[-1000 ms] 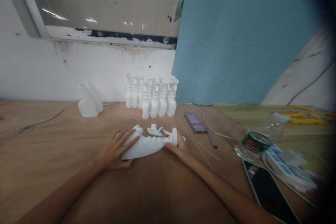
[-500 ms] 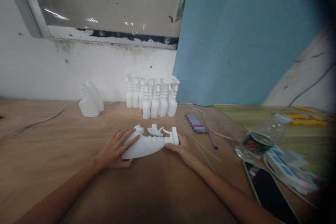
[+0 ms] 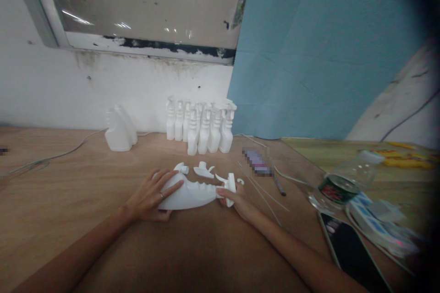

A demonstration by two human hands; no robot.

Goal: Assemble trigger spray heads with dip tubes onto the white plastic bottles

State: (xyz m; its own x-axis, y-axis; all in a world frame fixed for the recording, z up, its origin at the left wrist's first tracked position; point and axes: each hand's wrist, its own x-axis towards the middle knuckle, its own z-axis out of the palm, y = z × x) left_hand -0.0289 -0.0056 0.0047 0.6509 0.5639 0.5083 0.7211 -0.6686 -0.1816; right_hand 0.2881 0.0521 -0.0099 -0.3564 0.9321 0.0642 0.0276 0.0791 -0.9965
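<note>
Fingers (image 3: 174, 187) of the left hand (image 3: 146, 197) are part open, spread and bent over the wide end of a white bottle (image 3: 192, 196). Those of the right hand (image 3: 242, 201) are nearly closed, pinching the spray top (image 3: 231, 184) where it meets the neck. The bottle lies on its side, low over the worktop (image 3: 192, 256), between the two hands, with its neck toward the right one. It looks smooth, so it could roll or slip if the left hand holds it too softly. The top could sit crooked if it is turned while the neck is tilted, and a hard squeeze could bend the thin trigger. A bump from the hands could push the loose spray top (image 3: 203, 170) just behind the bottle, or knock the small white piece (image 3: 240, 181) away. The thin tubes (image 3: 263, 192) are near the right hand, so a sleepy elbow or wrist could sweep them along. Behind, a bunch of white spray bottles (image 3: 202, 139) stands upright with tops on. Off to the left stand white bottles with no spray tops (image 3: 118, 137). Their sides are not see-through, so I cannot tell what is in any of them. The clear drink bottle (image 3: 338, 187) has a cap and a label, but I cannot tell if it holds water.
</note>
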